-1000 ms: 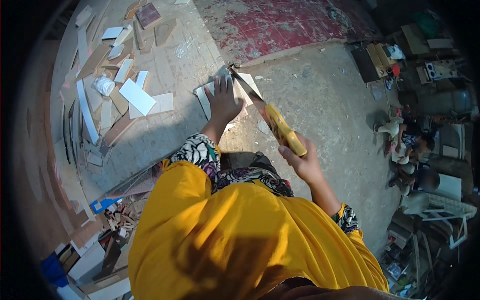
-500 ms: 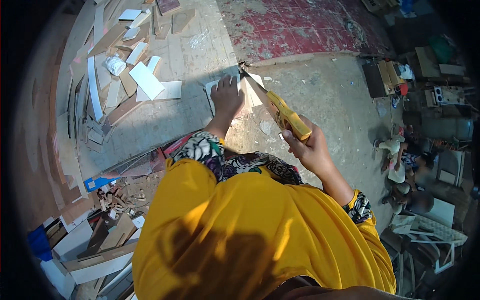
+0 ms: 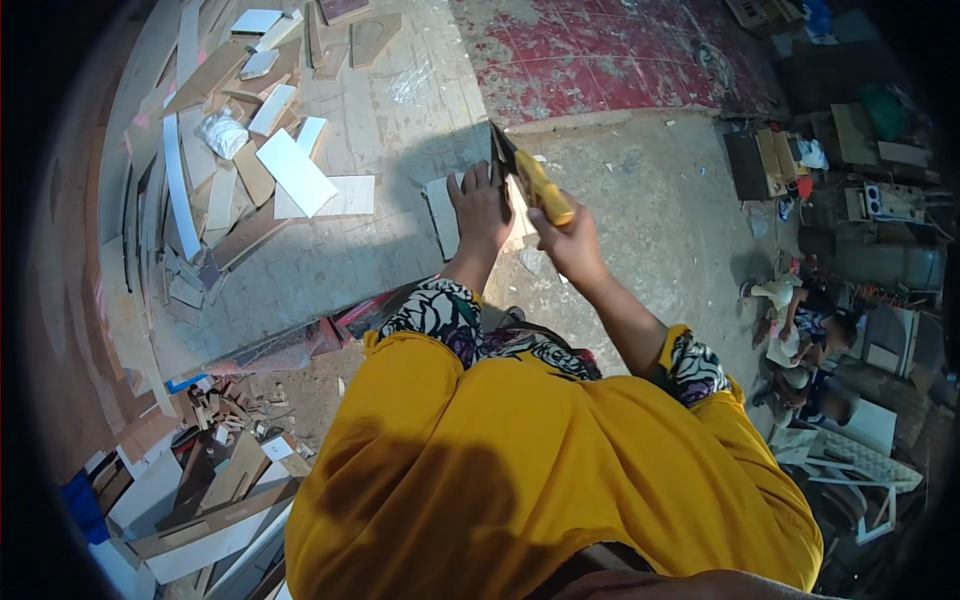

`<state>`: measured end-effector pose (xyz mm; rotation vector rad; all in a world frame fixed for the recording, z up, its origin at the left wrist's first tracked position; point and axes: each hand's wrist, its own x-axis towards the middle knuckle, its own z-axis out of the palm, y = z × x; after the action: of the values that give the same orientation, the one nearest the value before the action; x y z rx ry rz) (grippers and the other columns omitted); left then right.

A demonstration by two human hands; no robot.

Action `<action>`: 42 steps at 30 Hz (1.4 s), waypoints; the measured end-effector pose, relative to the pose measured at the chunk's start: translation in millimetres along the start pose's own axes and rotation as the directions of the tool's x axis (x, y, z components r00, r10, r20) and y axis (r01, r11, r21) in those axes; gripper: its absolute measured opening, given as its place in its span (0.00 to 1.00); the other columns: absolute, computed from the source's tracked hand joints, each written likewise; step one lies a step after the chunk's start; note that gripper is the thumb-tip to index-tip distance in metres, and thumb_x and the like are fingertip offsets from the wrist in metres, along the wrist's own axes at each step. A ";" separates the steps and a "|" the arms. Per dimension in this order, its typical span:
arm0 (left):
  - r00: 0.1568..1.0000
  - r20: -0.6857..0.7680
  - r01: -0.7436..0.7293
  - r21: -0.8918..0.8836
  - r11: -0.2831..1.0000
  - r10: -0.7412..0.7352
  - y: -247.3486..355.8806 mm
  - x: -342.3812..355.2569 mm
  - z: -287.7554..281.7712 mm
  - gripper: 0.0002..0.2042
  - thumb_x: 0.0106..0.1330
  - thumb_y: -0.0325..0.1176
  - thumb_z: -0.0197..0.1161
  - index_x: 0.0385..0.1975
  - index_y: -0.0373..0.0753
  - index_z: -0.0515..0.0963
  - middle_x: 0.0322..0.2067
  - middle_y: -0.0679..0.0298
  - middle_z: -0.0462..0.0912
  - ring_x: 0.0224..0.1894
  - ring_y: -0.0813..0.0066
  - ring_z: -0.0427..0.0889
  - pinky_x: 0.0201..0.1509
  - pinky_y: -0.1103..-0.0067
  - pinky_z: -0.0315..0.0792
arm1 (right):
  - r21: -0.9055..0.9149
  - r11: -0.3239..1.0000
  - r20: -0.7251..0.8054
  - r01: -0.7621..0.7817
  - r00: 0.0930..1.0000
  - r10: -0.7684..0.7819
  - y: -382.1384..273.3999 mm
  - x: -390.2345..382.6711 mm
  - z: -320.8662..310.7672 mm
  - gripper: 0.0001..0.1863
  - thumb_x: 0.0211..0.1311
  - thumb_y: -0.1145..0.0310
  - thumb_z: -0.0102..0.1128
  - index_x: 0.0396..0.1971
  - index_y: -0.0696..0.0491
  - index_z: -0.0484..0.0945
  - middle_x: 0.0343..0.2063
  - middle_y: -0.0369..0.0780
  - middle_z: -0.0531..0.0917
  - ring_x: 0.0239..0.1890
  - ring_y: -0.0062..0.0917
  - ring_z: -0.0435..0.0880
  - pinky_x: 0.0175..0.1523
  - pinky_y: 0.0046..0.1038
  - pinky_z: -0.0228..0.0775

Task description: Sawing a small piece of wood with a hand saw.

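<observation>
A handsaw with a yellow handle (image 3: 542,187) is in my right hand (image 3: 570,245), closed round the grip, its dark blade (image 3: 501,145) angled away from me across the corner of the worktable. My left hand (image 3: 482,215) rests with fingers apart on a white board (image 3: 439,220) at the table's right edge, just left of the blade. The board's right part, beneath the saw, is lit by sun and partly hidden by handle and hand.
Wood offcuts and white strips (image 3: 295,170) are scattered over the worktable (image 3: 400,105). More scrap (image 3: 215,480) lies below left. Beyond are a red tiled surface (image 3: 590,55) and concrete floor (image 3: 660,200). Several people (image 3: 795,330) sit at the right among boxes and panels.
My right hand with the saw has moved up and forward, pushing the blade along beside my left hand. The view has shifted slightly; my left hand stays on the board.
</observation>
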<state>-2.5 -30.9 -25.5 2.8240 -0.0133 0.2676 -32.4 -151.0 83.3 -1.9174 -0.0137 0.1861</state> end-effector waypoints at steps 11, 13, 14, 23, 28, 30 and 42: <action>0.989 -0.050 0.139 0.026 0.990 -0.137 -9.5 -0.4 8.2 0.21 0.62 0.42 0.56 0.56 0.47 0.70 0.52 0.63 0.70 0.58 0.65 0.65 0.65 0.49 0.45 | 0.054 0.970 0.039 -0.239 0.971 0.237 -72.8 -50.9 -25.8 0.10 0.61 0.69 0.60 0.38 0.59 0.73 0.22 0.33 0.74 0.21 0.14 0.72 0.25 0.20 0.68; 0.990 -0.070 0.121 0.014 0.993 -0.120 -4.6 -0.8 4.9 0.21 0.62 0.41 0.55 0.56 0.47 0.70 0.52 0.62 0.70 0.59 0.65 0.65 0.64 0.49 0.46 | -0.047 0.985 0.008 -0.169 0.986 0.169 -50.4 -23.8 -20.2 0.12 0.60 0.68 0.60 0.39 0.59 0.74 0.23 0.33 0.75 0.21 0.15 0.73 0.25 0.20 0.68; 0.992 -0.062 0.107 0.008 0.994 -0.107 -4.7 -1.1 4.4 0.21 0.62 0.41 0.55 0.56 0.47 0.70 0.52 0.62 0.70 0.59 0.65 0.65 0.64 0.49 0.46 | -0.025 0.981 0.026 -0.190 0.981 0.191 -41.0 -7.2 -16.3 0.13 0.59 0.66 0.62 0.39 0.59 0.74 0.23 0.33 0.76 0.21 0.15 0.74 0.25 0.21 0.69; 0.996 0.038 0.073 0.094 0.993 -0.077 -13.9 14.5 -7.8 0.26 0.59 0.45 0.57 0.58 0.47 0.68 0.53 0.61 0.69 0.60 0.63 0.64 0.63 0.49 0.48 | -0.430 0.902 -0.060 -0.037 0.998 0.012 -30.7 -2.7 -6.5 0.17 0.56 0.63 0.64 0.38 0.61 0.75 0.24 0.46 0.82 0.26 0.33 0.82 0.34 0.33 0.72; 0.994 -0.043 -0.099 -0.007 0.995 0.099 -32.1 -14.8 7.3 0.27 0.62 0.46 0.55 0.60 0.45 0.66 0.58 0.56 0.68 0.63 0.58 0.62 0.64 0.47 0.48 | -0.120 0.993 -0.137 0.003 0.990 -0.020 -13.8 -1.9 -12.6 0.19 0.56 0.58 0.63 0.36 0.59 0.76 0.27 0.52 0.82 0.32 0.46 0.82 0.37 0.37 0.72; 0.979 -0.083 -0.190 -0.061 0.980 0.185 -34.1 -23.9 3.7 0.27 0.63 0.46 0.53 0.61 0.44 0.65 0.59 0.55 0.67 0.64 0.57 0.61 0.64 0.47 0.48 | -0.092 0.996 -0.114 -0.008 0.993 -0.003 -28.0 -3.1 -13.5 0.19 0.57 0.56 0.63 0.35 0.59 0.77 0.27 0.53 0.81 0.33 0.48 0.82 0.37 0.37 0.71; 0.948 0.319 0.009 0.049 0.999 -0.024 -14.8 -3.0 -29.0 0.26 0.66 0.43 0.48 0.65 0.52 0.59 0.63 0.57 0.60 0.65 0.60 0.57 0.59 0.37 0.45 | -0.077 0.988 -0.211 -0.133 0.971 0.114 -21.8 -46.8 -16.0 0.13 0.60 0.65 0.59 0.36 0.61 0.77 0.21 0.41 0.79 0.21 0.22 0.77 0.28 0.26 0.67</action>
<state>-10.1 -8.2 -3.3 2.8799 -0.0546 -0.1986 -74.6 -163.0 114.8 -2.0212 0.2412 0.0698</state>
